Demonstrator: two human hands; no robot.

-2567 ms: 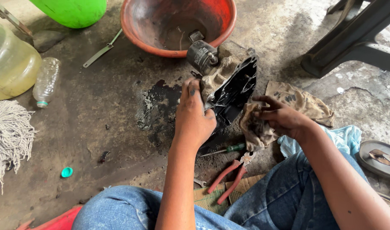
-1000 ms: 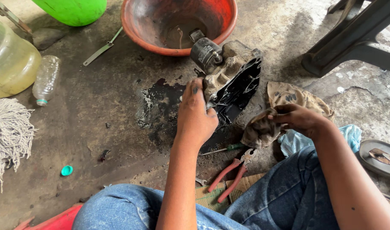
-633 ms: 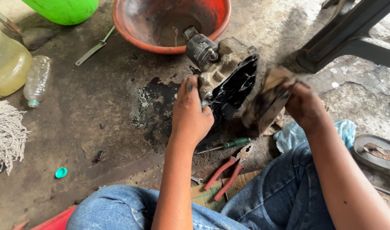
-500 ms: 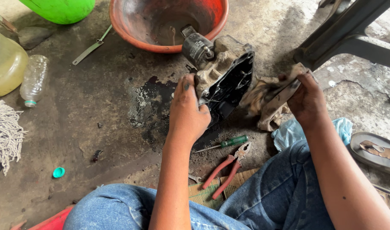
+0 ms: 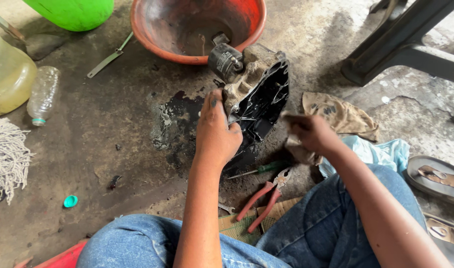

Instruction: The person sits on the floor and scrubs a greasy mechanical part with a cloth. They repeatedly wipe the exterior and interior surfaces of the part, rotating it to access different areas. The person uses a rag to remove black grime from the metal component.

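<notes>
Engine casing (image 5: 259, 94) stands tilted on the oily floor (image 5: 113, 129), against an orange basin (image 5: 197, 30).
Left hand (image 5: 217, 131) grips its edge; right hand (image 5: 311, 134) is closed around a dirty rag (image 5: 299, 149).

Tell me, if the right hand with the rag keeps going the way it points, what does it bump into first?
Probably the black engine cover. The right hand with its rag points left toward the cover's open side, with nothing visible between them, though depth is hard to judge.
</notes>
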